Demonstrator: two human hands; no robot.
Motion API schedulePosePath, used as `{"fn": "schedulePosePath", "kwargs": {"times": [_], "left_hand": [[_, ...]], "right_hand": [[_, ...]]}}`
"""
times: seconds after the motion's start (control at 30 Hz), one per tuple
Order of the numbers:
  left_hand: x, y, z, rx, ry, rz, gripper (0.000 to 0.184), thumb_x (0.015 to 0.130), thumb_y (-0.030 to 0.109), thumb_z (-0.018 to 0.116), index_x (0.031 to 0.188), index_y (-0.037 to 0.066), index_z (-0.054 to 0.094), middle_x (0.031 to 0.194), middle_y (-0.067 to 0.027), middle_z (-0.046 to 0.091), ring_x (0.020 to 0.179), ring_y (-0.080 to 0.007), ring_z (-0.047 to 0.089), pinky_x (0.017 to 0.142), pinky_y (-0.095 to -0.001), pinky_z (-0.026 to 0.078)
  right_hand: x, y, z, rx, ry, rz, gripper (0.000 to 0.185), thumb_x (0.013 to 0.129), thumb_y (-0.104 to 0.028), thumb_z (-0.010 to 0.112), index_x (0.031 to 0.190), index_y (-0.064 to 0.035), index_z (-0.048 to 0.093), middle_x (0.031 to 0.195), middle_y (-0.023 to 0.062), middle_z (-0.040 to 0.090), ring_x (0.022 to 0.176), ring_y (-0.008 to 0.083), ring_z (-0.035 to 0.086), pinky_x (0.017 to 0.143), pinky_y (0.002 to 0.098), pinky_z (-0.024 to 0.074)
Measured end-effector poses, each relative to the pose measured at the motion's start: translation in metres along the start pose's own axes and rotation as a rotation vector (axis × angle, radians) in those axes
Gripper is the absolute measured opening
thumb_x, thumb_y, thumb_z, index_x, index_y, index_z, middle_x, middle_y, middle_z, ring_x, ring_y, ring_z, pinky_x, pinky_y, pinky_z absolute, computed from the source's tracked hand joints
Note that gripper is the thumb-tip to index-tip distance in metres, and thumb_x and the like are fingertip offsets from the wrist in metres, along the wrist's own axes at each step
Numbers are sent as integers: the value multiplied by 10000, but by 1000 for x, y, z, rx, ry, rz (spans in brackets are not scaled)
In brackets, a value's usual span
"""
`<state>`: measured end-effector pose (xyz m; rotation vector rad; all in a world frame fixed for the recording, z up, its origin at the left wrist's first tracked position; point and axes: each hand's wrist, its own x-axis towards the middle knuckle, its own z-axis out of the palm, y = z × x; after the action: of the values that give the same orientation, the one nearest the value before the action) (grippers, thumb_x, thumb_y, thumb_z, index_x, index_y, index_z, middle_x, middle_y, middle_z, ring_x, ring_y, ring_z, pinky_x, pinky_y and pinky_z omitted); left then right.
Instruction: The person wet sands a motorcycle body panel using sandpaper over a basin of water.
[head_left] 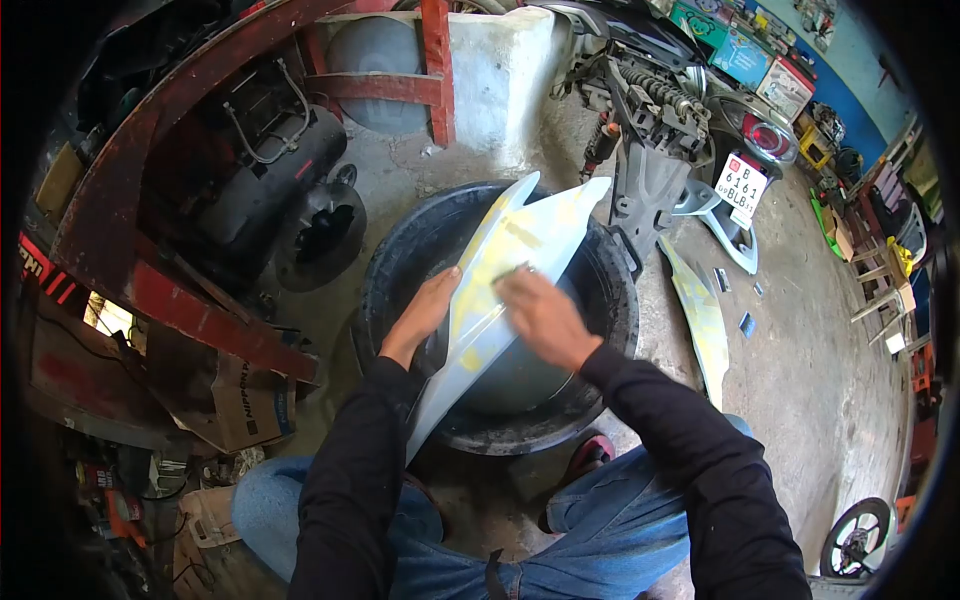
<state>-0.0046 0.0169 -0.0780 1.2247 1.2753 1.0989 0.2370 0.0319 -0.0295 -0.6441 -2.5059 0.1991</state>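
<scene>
Concrete floor (pixel 810 330) spreads around our black tub (pixel 624 330), and across its opening slants our pale, yellow-patched panel (pixel 482 290). Our left hand (pixel 425 312) grips the panel's left edge; our right hand (pixel 545 315), curled, lies over its face, too blurred for us to tell whether it grips anything.

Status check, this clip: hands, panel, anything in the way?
Left grip at panel's left edge. Right grip blurred over its face, contents unclear. Panel slanted across black tub. Nothing else seen covering it.
</scene>
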Motion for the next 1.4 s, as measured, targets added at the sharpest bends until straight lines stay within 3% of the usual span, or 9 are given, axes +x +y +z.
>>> {"fn": "schedulePosePath", "kwargs": {"times": [0.1,0.23,0.33,0.67,0.87,0.93,1.13,1.2,1.4], "left_hand": [[-2,3,2,41,-11,27,518,1104,359,401,1341,-66,577,1277,-134,653,1142,-169,587,1016,-313,440],[-1,4,0,60,-20,25,534,1107,374,391,1344,-69,571,1287,-129,643,1154,-169,573,1030,-314,428],[-2,8,0,122,-28,2,552,1109,394,385,1344,-71,569,1302,-121,631,1170,-161,555,1050,-311,413],[-4,4,2,43,1,-12,515,1098,367,404,1315,-57,599,1254,-142,666,1142,-180,596,1004,-319,443],[-8,14,7,98,37,4,511,1096,368,412,1332,-46,597,1245,-132,671,1139,-175,597,1004,-318,444],[-6,11,2,57,24,-25,509,1096,371,413,1333,-41,597,1241,-124,673,1130,-170,598,998,-315,447],[-5,1,2,104,28,-29,511,1096,383,414,1332,-30,600,1226,-100,681,1104,-148,598,981,-306,452],[-2,4,1,76,4,-31,514,1095,387,415,1332,-29,601,1228,-99,681,1106,-144,595,981,-305,452],[-2,-2,4,125,47,-27,537,1093,391,417,1316,-60,604,1241,-123,677,1123,-157,593,986,-308,448]], "right_hand": [[7,18,-10,108,2,336,406,865,-80,626,1262,1,626,1278,159,598,1256,390,547,1107,491,411],[-4,-13,-1,15,-5,81,419,909,-80,599,1311,35,587,1335,209,585,1302,409,524,1119,499,400],[6,31,5,-103,73,255,435,923,-129,611,1324,38,582,1379,234,571,1336,415,502,1130,511,389],[-1,9,13,-35,66,109,372,958,-101,530,1287,70,567,1355,295,573,1272,442,541,1108,502,410],[4,16,5,-56,71,283,349,955,-130,557,1240,70,585,1361,310,554,1241,459,549,1088,513,413],[0,-11,9,-26,21,114,319,962,-131,537,1206,65,595,1364,311,547,1235,472,545,1090,505,411],[9,31,0,-74,18,321,361,957,-140,533,1256,55,585,1408,294,527,1322,466,488,1144,498,371],[-1,0,7,11,-2,80,375,963,-111,531,1288,65,593,1374,300,562,1315,448,516,1160,470,376],[7,40,5,-46,30,362,433,964,-129,538,1372,18,559,1468,256,503,1386,422,462,1185,482,339]]}}
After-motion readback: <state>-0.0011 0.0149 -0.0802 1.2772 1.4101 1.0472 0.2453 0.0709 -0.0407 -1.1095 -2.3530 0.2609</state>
